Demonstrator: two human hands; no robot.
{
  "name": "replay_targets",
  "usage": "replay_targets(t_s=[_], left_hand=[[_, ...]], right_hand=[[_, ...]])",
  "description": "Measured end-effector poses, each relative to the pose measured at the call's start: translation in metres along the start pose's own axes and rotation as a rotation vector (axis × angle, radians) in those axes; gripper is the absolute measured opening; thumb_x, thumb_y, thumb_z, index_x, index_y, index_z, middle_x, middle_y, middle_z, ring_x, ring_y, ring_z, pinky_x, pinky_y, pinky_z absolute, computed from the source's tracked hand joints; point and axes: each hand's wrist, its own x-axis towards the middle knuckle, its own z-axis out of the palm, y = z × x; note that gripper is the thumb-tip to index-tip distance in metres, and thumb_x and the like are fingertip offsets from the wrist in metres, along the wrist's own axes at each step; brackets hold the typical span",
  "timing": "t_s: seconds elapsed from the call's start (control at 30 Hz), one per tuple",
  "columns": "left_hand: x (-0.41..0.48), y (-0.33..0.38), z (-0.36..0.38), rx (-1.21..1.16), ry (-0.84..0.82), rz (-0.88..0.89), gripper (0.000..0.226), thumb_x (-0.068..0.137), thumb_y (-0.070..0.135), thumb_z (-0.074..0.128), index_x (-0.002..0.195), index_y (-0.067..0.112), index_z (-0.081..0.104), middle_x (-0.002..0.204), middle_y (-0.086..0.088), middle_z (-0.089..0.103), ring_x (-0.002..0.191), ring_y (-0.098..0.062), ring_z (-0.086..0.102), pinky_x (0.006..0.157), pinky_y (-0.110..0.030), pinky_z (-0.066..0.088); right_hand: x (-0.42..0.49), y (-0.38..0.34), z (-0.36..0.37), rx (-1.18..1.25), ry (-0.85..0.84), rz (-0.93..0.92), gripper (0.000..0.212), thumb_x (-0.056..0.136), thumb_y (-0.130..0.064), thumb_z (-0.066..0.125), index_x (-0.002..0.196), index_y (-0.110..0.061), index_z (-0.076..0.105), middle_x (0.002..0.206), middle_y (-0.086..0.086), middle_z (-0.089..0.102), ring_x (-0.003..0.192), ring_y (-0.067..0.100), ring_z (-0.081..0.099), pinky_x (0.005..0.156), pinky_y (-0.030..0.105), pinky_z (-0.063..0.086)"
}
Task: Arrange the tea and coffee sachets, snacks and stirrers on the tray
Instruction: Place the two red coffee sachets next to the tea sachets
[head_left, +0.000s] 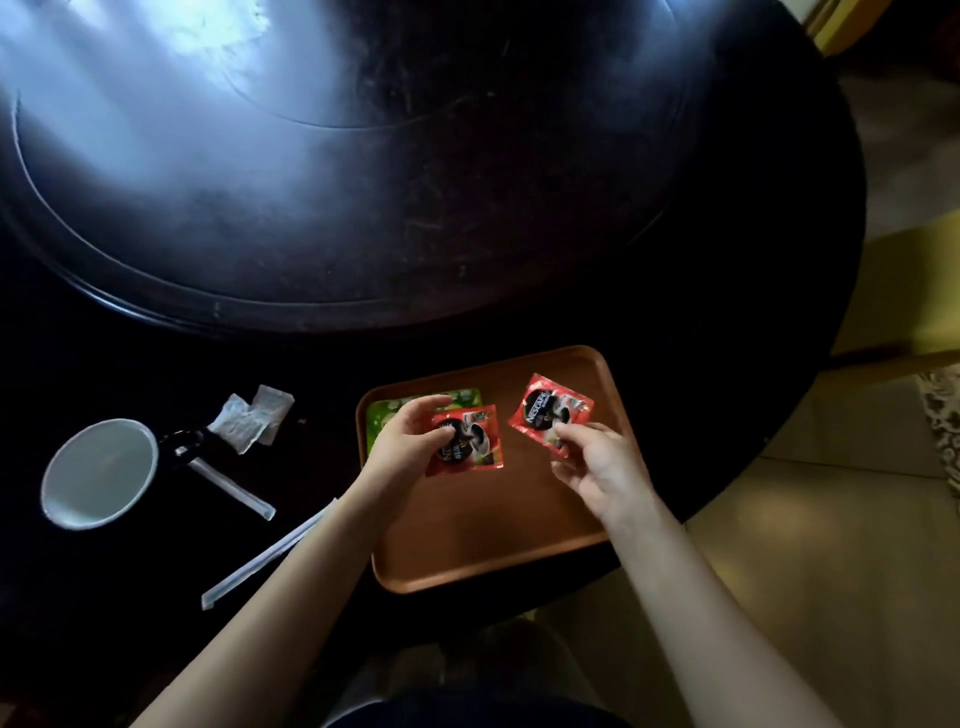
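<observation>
- Coffee sachets occupy both our hands: two small red squares of glossy foil, each printed with a black round and a cup.
- Our left hand (410, 441) pinches the left sachet (470, 441) by its left edge, the thumb on top and the fingers closed on it, above the far half of the tray.
- Our right hand (592, 467) grips the right sachet (550, 408) at its near corner between thumb and forefinger; this sachet is tilted like a diamond.
- We see the tray (493, 535) as a brown rectangle with rounded corners and a low raised rim, smooth and matte, near the table edge.
- One green packet (382, 415) lies flat in the far left corner of the tray, partly hidden under our left hand.
- On the dark polished round table (467, 234), left of the tray, lie two white crinkled tea bags (252, 421) that overlap, and two long paper-wrapped stirrers (228, 486), one nearer to us (265, 553).
- A white round cup (98, 473) with a dark handle stands at the far left.
</observation>
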Motion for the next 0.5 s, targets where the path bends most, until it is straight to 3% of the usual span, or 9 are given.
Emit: replay_targets(t_s=[0.07, 0.13, 0.2, 0.27, 0.4, 0.5], left_hand=[[0.000, -0.001, 0.003, 0.013, 0.085, 0.005, 0.034, 0.084, -0.001, 0.056, 0.112, 0.019, 0.057, 0.107, -0.009, 0.062, 0.091, -0.022, 0.065, 0.071, -0.034, 0.057], [-0.002, -0.002, 0.003, 0.015, 0.143, 0.002, 0.032, 0.084, 0.000, 0.057, 0.111, 0.017, 0.058, 0.108, -0.010, 0.062, 0.094, -0.025, 0.065, 0.075, -0.038, 0.056], [-0.006, -0.005, -0.001, -0.001, 0.174, -0.003, 0.029, 0.084, 0.001, 0.057, 0.108, 0.016, 0.059, 0.108, -0.012, 0.063, 0.094, -0.027, 0.065, 0.070, -0.036, 0.057], [-0.009, -0.009, -0.007, -0.005, 0.203, -0.010, 0.027, 0.084, 0.001, 0.057, 0.106, 0.016, 0.060, 0.108, -0.014, 0.064, 0.091, -0.028, 0.066, 0.064, -0.034, 0.057], [-0.012, -0.012, -0.016, -0.023, 0.230, -0.026, 0.024, 0.083, 0.001, 0.058, 0.096, 0.021, 0.062, 0.109, -0.018, 0.064, 0.096, -0.033, 0.065, 0.083, -0.048, 0.054], [-0.013, -0.009, -0.019, -0.060, 0.224, -0.018, 0.026, 0.084, 0.000, 0.057, 0.107, 0.012, 0.060, 0.106, -0.017, 0.064, 0.094, -0.032, 0.065, 0.074, -0.041, 0.056]], right_hand=[[0.004, 0.007, 0.006, 0.006, 0.032, 0.015, 0.014, 0.082, 0.000, 0.060, 0.076, -0.012, 0.054, 0.071, 0.006, 0.059, 0.051, 0.007, 0.050, 0.042, 0.019, 0.037], [0.007, 0.014, 0.014, 0.037, 0.039, 0.021, 0.009, 0.082, 0.000, 0.060, 0.087, -0.007, 0.057, 0.071, 0.006, 0.058, 0.042, 0.004, 0.045, 0.035, 0.015, 0.034], [0.010, 0.019, 0.020, 0.023, 0.061, 0.013, 0.022, 0.082, -0.003, 0.062, 0.104, -0.001, 0.055, 0.075, 0.006, 0.059, 0.051, 0.007, 0.048, 0.043, 0.018, 0.042], [0.010, 0.020, 0.023, 0.002, 0.066, -0.019, 0.029, 0.083, -0.004, 0.062, 0.109, 0.004, 0.053, 0.076, 0.007, 0.059, 0.058, 0.012, 0.053, 0.054, 0.023, 0.049], [0.002, 0.019, 0.023, -0.030, 0.008, 0.011, 0.027, 0.087, -0.011, 0.059, 0.108, 0.005, 0.054, 0.082, 0.011, 0.060, 0.065, 0.018, 0.061, 0.060, 0.028, 0.057], [-0.012, 0.015, 0.012, -0.272, -0.102, 0.070, 0.029, 0.091, -0.025, 0.054, 0.097, 0.003, 0.056, 0.086, 0.020, 0.063, 0.068, 0.026, 0.067, 0.056, 0.031, 0.059]])
